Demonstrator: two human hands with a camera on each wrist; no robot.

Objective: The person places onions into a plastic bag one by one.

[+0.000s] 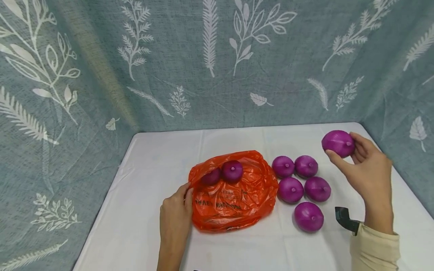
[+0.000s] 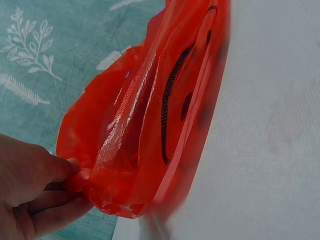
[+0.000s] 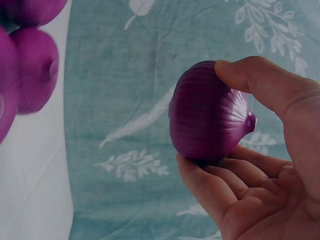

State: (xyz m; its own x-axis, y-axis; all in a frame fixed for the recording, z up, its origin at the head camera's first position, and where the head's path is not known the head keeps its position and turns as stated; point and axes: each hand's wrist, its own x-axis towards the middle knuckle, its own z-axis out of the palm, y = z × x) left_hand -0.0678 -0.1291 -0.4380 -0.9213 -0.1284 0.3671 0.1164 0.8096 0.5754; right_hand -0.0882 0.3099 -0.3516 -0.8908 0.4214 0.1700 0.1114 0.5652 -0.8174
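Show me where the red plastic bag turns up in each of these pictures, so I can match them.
Head: red plastic bag just below and right of the centre, its left edge held by the left hand.
Left wrist: across the middle, running off the top edge.
Right wrist: not in this picture.
Shared landmark: the leaf-patterned cloth, visible in all three views.

L onion (image 1: 211, 177) in red bag (image 1: 259, 188) part-hid by its rim, print (image 1: 228, 206) too crumpled to read, L hand (image 2: 35, 175) cropped L in L wrist cam, R hand (image 3: 282, 195) cropped R in R cam, loose onions (image 3: 7, 80) cut top & L there, sleeve (image 1: 374, 248) cut btm, head cam.
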